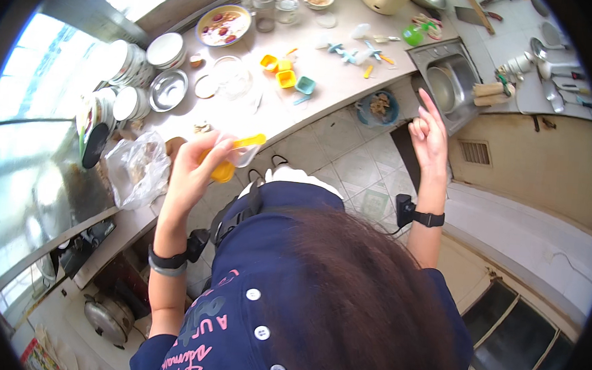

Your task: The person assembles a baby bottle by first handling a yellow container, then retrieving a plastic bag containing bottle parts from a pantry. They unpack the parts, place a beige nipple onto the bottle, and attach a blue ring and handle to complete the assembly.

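My left hand [199,160], above the near edge of the counter, is closed around a yellow and clear plastic ice pop mold [249,141]. Its yellow stick points out to the right, and a rounded yellow part shows below the fingers. Raised on the right, in front of the sink, my right hand [429,135] has its index finger stretched out and the others bent; I see nothing in it. On the counter stand small yellow cups [285,79] and a teal cup [305,85]. Further right lie blue and clear mold pieces [348,54].
A bowl of food [223,26], stacked white dishes [130,103], a steel bowl [169,90] and a plastic bag [136,168] line the left of the counter. At right is the sink [444,85], with a blue bin [378,108] on the floor below. A cleaver [476,16] lies beyond.
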